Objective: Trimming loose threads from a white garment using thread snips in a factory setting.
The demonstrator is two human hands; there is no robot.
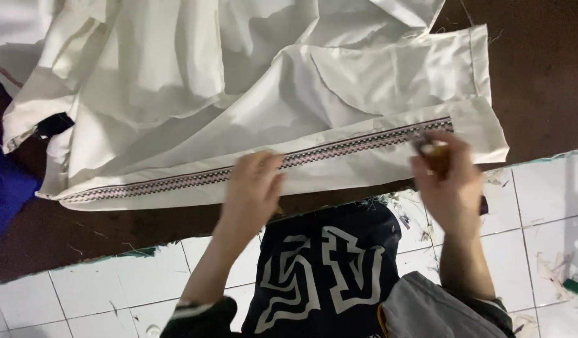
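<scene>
Fingers of left hand (254, 188) flat, apart on white cloth (339, 169); right hand (448, 181) fingers pinched on small tool (426, 147) w/ patterned trim (251, 169).

The person wears a dark navy top (323, 275) with large white angular shapes printed across the front, below and between the two hands. A grey garment (426, 313) with a thin yellow edge covers the body under the right hand (448, 181). Under the left hand (251, 188), the forearm ends in a dark cuff (198, 310) with pale stripes.
</scene>
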